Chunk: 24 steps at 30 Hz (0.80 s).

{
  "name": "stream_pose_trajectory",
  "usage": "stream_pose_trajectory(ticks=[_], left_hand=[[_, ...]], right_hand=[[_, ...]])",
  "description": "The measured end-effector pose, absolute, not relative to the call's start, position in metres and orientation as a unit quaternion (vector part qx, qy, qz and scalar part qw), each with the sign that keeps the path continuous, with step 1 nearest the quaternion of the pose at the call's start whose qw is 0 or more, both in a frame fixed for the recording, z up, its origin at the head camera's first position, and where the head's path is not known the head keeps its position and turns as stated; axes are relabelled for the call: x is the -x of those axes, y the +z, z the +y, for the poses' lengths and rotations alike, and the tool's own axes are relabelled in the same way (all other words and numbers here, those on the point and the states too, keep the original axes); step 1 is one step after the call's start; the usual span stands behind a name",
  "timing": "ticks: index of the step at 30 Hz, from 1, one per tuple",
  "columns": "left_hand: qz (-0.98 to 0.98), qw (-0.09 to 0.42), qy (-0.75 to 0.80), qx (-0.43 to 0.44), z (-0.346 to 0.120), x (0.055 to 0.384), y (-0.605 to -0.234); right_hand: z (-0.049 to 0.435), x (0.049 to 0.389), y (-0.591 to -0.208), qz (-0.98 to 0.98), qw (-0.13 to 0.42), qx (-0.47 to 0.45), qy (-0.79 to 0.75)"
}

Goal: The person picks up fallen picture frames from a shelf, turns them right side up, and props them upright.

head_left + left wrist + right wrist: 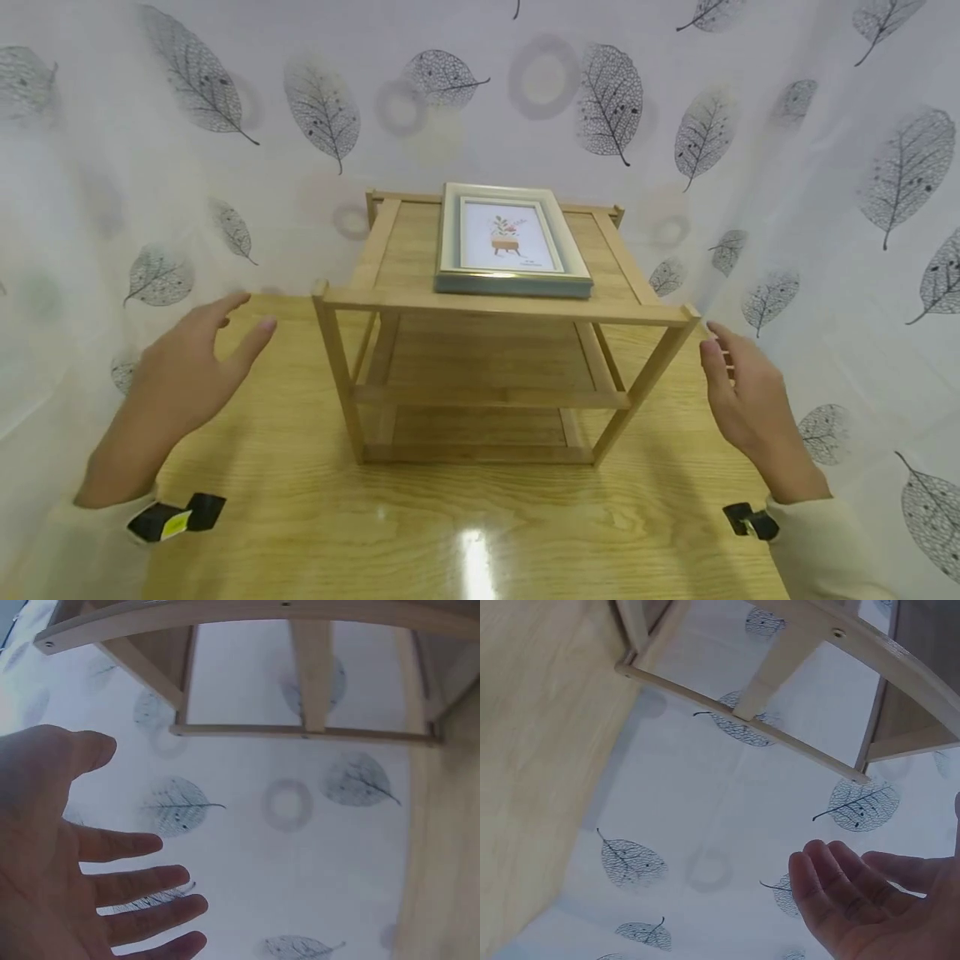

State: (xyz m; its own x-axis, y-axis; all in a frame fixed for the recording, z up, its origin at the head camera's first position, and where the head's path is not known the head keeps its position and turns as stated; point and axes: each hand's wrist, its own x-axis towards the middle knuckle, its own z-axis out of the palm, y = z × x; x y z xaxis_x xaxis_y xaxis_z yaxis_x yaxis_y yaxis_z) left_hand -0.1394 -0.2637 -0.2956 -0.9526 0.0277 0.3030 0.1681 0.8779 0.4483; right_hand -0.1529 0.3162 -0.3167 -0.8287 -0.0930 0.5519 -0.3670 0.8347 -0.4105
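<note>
A picture frame (513, 287) with a pale gold and blue-green border lies face up on the top board of a wooden three-tier shelf (487, 398). Its picture shows a potted plant on a small stand. To the left of the shelf, apart from it, hovers my left hand (187, 358), thumb and fingers spread and holding nothing; the left wrist view shows the palm and fingers extended. On the other side my right hand (750, 392) hangs near the shelf's front right corner, its fingers slightly bent and holding nothing. Neither hand touches the shelf.
The shelf stands on a glossy wood-grain surface (420, 525). Behind and on both sides hangs a white curtain (480, 150) printed with grey leaves and rings. Straps with small black devices sit at both sleeve cuffs.
</note>
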Motion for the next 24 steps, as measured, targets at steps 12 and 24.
stream_pose_trajectory(ticks=[12, 24], left_hand=[[-0.946, 0.120, -0.300, 0.029, -0.251, 0.163, -0.230], [-0.954, 0.095, -0.283, 0.040, -0.213, 0.178, -0.175]], right_hand=[[0.302, 0.176, -0.247, -0.899, 0.318, -0.065, 0.293], [0.270, 0.194, -0.185, -0.903, 0.287, -0.082, 0.309]])
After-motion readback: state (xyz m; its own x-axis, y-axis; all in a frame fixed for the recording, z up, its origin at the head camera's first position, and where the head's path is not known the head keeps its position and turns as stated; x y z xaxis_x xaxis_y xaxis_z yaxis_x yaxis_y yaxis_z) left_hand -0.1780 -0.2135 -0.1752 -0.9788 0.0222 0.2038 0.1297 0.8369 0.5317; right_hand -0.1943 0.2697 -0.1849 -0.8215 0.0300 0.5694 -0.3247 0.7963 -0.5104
